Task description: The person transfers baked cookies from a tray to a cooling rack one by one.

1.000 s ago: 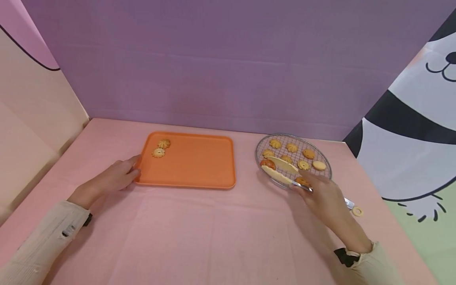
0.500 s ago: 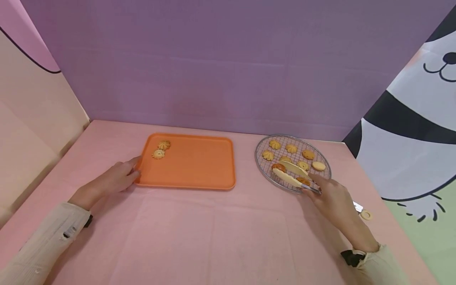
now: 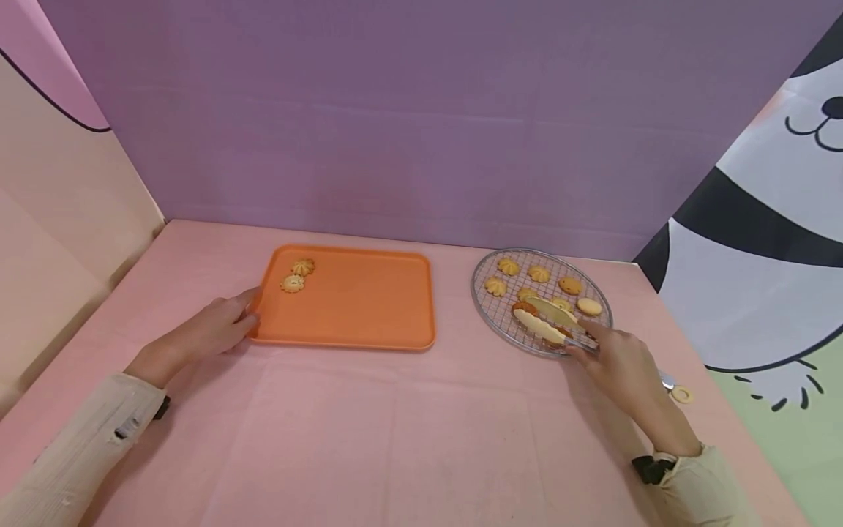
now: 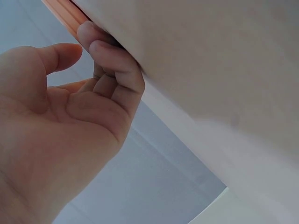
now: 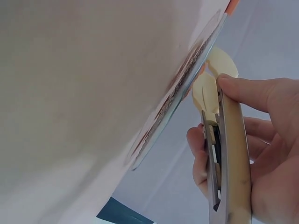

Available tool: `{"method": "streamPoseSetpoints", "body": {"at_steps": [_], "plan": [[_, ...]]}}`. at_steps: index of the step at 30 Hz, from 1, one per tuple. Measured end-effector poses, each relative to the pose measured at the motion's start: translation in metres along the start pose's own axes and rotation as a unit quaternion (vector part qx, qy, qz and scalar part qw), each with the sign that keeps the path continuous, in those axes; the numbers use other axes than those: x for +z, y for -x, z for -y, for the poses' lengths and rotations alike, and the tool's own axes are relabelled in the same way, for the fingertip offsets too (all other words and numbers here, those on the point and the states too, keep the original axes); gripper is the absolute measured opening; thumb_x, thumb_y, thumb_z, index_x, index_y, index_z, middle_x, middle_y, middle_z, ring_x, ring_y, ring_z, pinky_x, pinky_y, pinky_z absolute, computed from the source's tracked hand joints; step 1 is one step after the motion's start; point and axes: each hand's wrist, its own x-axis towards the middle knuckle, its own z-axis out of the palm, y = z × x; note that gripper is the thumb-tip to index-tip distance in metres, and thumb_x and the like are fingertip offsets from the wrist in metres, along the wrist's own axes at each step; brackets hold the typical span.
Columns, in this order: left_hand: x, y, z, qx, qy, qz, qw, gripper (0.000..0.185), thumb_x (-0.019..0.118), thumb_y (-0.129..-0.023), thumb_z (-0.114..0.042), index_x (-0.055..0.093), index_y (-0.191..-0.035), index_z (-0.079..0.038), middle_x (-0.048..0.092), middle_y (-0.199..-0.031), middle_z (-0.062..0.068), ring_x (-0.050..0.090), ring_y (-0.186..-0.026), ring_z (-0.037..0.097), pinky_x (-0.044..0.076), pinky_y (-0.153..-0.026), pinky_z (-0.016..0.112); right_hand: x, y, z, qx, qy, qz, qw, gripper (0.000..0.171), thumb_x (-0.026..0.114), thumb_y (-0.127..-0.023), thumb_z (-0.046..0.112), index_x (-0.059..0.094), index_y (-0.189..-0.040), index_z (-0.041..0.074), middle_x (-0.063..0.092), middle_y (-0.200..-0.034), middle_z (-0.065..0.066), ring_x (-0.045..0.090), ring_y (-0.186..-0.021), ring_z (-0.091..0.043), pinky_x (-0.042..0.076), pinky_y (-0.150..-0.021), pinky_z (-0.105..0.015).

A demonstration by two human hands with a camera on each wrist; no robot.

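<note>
My left hand (image 3: 217,329) holds the left rim of an orange tray (image 3: 356,333), with curled fingers (image 4: 114,58) at its edge in the left wrist view. Two cookies (image 3: 296,274) lie in the tray's upper left corner. My right hand (image 3: 615,366) grips food tongs (image 3: 538,326) with cream tips and a metal and cream handle, seen from the side in the right wrist view. The tips are spread around an orange-brown cookie (image 3: 524,308) over a round wire rack (image 3: 487,315). Whether they squeeze it, I cannot tell.
Several more cookies (image 3: 508,266) sit on the rack, some partly hidden by the tongs. Pink cloth (image 3: 428,424) covers the table. A purple wall (image 3: 408,124) stands behind, and a panda panel (image 3: 764,285) is at the right.
My right hand has moved to the right with the tongs, and the orange-brown cookie has shifted right across the rack between their tips. The left hand and the tray have stayed put.
</note>
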Motion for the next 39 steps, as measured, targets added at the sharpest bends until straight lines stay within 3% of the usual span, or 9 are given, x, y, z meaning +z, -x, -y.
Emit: {"method": "streamPoseSetpoints", "body": {"at_steps": [8, 15, 22, 29, 31, 39], "plan": [[0.0, 0.0, 0.002, 0.002, 0.0, 0.0, 1.0, 0.062, 0.045, -0.104, -0.014, 0.017, -0.154, 0.009, 0.053, -0.066, 0.003, 0.05, -0.054, 0.015, 0.042, -0.054, 0.029, 0.001, -0.003, 0.0, 0.009, -0.005, 0.014, 1.0, 0.054, 0.078, -0.085, 0.022, 0.062, -0.126, -0.009, 0.068, -0.093, -0.032, 0.067, -0.073, -0.04, 0.051, -0.062, -0.054], [0.0, -0.002, 0.003, 0.007, -0.004, -0.004, 1.0, 0.061, 0.046, -0.104, -0.014, 0.019, -0.154, 0.009, 0.054, -0.067, 0.003, 0.051, -0.054, 0.015, 0.043, -0.054, 0.029, -0.006, -0.003, 0.007, 0.029, -0.005, 0.017, 0.999, 0.057, 0.076, -0.087, 0.025, 0.059, -0.129, -0.009, 0.067, -0.078, -0.021, 0.057, -0.064, -0.029, 0.046, -0.058, -0.048], [0.0, -0.002, 0.001, 0.004, -0.01, -0.004, 0.9999, 0.061, 0.047, -0.104, -0.015, 0.019, -0.154, 0.009, 0.054, -0.069, 0.004, 0.051, -0.055, 0.015, 0.043, -0.056, 0.029, -0.007, -0.003, 0.011, 0.015, -0.001, -0.007, 1.0, 0.057, 0.078, -0.086, 0.025, 0.06, -0.128, -0.009, 0.064, -0.07, -0.016, 0.052, -0.061, -0.026, 0.044, -0.056, -0.047], [-0.001, -0.001, -0.001, -0.004, -0.002, 0.003, 1.0, 0.062, 0.046, -0.104, -0.014, 0.018, -0.154, 0.009, 0.054, -0.07, 0.004, 0.051, -0.055, 0.015, 0.044, -0.055, 0.029, -0.01, -0.004, 0.021, -0.005, -0.005, -0.028, 1.0, 0.063, 0.08, -0.084, 0.027, 0.058, -0.13, -0.009, 0.069, -0.089, -0.026, 0.065, -0.074, -0.037, 0.048, -0.066, -0.057], [-0.001, -0.001, -0.002, -0.003, -0.001, 0.004, 1.0, 0.062, 0.046, -0.104, -0.014, 0.018, -0.154, 0.009, 0.054, -0.07, 0.005, 0.051, -0.056, 0.015, 0.044, -0.056, 0.029, -0.011, -0.004, 0.024, -0.01, -0.005, -0.03, 0.999, 0.063, 0.08, -0.084, 0.029, 0.058, -0.131, -0.008, 0.069, -0.089, -0.025, 0.065, -0.076, -0.038, 0.048, -0.068, -0.058], [0.0, -0.002, 0.0, -0.016, -0.003, 0.004, 0.9999, 0.063, 0.047, -0.104, -0.015, 0.018, -0.154, 0.009, 0.053, -0.069, 0.005, 0.051, -0.056, 0.017, 0.045, -0.055, 0.029, -0.01, -0.004, 0.038, -0.02, -0.018, -0.011, 1.0, 0.06, 0.077, -0.086, 0.033, 0.06, -0.13, -0.005, 0.066, -0.115, -0.03, 0.062, -0.101, -0.05, 0.048, -0.081, -0.063]]}}
